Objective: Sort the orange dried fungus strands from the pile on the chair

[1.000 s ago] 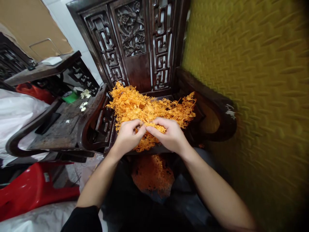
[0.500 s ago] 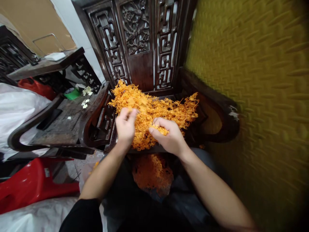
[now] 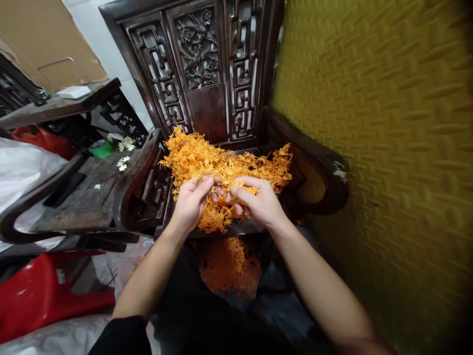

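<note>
A tangled heap of thin, branching orange pieces [image 3: 195,154], looking like moulded plastic, covers the seat of a dark carved wooden chair [image 3: 207,111]. In front of the heap, my left hand [image 3: 190,199] is closed, its thumb and fingers pinching an orange piece. Close by on the right, my right hand [image 3: 260,201] is closed around a small bunch of the same orange pieces. Both hands' fingertips nearly meet over the near part of the heap. Which exact piece passes between them is hard to make out.
Below the seat, between my legs, hangs a clear bag [image 3: 229,276] with orange contents. On the left a wooden chair [image 3: 84,197] holds a green tape roll [image 3: 101,148] and pale flower-shaped pieces [image 3: 126,144]. A red plastic stool [image 3: 48,291] stands below. Yellow textured sheet [image 3: 377,123] rises on the right.
My left hand has come down and closer to my right hand, and now pinches orange material. My right hand's fingers have shifted forward around its bunch. The view has swung slightly right.
</note>
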Demonstrator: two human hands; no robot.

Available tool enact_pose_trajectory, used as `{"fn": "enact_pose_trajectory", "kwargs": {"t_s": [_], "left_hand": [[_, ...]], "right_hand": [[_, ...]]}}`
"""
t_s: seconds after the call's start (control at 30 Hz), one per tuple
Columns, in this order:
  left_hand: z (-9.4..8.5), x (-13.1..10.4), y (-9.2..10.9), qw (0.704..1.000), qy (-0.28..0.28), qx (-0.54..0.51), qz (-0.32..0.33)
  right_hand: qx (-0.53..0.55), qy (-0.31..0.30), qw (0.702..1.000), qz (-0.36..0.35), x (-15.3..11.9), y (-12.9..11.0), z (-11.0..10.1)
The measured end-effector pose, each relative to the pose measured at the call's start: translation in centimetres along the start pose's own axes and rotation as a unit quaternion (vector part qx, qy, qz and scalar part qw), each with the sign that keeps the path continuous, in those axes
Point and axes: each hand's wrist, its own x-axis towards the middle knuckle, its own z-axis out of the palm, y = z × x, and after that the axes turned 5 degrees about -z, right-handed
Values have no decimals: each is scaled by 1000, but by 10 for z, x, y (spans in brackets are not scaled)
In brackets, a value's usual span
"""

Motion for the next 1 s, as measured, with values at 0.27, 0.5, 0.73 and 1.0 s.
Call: {"fn": "enact_pose_trajectory", "kwargs": {"t_s": [0.27, 0.5, 0.73, 1.0], "left_hand": [[-7, -5, -7, 997, 25, 63, 38], [-8, -3, -5, 997, 49, 47, 21], [-9, -2, 0, 997, 61, 37, 1], [-7, -5, -7, 993, 57, 100, -17]], "right_hand": [[-18, 30, 999, -14, 2, 5, 5], [-2, 116, 992, -56, 3, 13, 9], [48, 110, 991, -58, 6, 15, 6], [61, 79, 991, -86, 4, 13, 12]]}}
